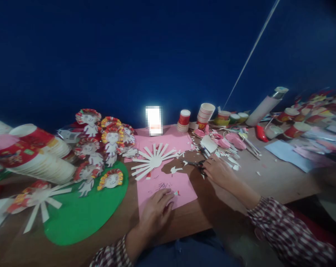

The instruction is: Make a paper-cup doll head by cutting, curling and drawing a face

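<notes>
My left hand [157, 207] rests low over a sheet of pink paper [186, 185], palm down with its fingers loosely stretched. A small white and red scrap [176, 193] lies by its fingertips. Farther right, my right hand [219, 170] has its fingers at the handles of dark scissors [197, 164], whose blades point left. Between the hands and the wall lies a white paper-cup base cut into spread strips [156, 161]. A white paper offcut [175, 170] sits just in front of the scissors' tips.
Paper dolls with red and yellow frilled hair [112, 137] stand to the left, near a green paper oval [84, 218]. Stacked paper cups [45, 168] lean at far left. A lit, blurred-out screen [154, 120] stands by the blue wall. Paper scraps [223, 144] litter the right side.
</notes>
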Action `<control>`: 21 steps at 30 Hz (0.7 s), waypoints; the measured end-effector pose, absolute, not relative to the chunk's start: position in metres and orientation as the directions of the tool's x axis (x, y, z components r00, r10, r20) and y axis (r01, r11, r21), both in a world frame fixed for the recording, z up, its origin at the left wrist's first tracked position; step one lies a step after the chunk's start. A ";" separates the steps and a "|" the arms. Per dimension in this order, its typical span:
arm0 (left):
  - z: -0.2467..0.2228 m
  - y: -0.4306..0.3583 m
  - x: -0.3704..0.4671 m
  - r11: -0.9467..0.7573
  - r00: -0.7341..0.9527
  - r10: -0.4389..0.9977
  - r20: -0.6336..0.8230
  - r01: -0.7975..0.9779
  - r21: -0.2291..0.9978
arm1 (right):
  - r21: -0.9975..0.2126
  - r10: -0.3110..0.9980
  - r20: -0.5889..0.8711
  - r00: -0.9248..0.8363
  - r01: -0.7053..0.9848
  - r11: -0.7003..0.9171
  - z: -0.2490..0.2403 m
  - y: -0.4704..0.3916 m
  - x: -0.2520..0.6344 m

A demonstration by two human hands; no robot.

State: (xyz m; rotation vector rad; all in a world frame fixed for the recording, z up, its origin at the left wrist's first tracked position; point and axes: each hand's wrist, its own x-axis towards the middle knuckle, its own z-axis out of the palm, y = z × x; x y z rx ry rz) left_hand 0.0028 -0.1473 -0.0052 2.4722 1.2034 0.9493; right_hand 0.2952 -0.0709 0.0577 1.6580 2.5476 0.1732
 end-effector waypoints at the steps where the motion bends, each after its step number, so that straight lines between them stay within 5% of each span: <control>1: -0.006 -0.147 0.003 -0.634 0.452 0.770 0.450 0.621 0.461 | 0.146 0.918 -0.017 -0.396 0.907 0.394 0.059 -0.072 0.295; 21: -0.014 -0.144 0.000 -0.653 0.460 0.749 0.477 0.636 0.411 | 0.037 0.961 -0.070 -0.268 0.962 0.271 0.061 -0.094 0.319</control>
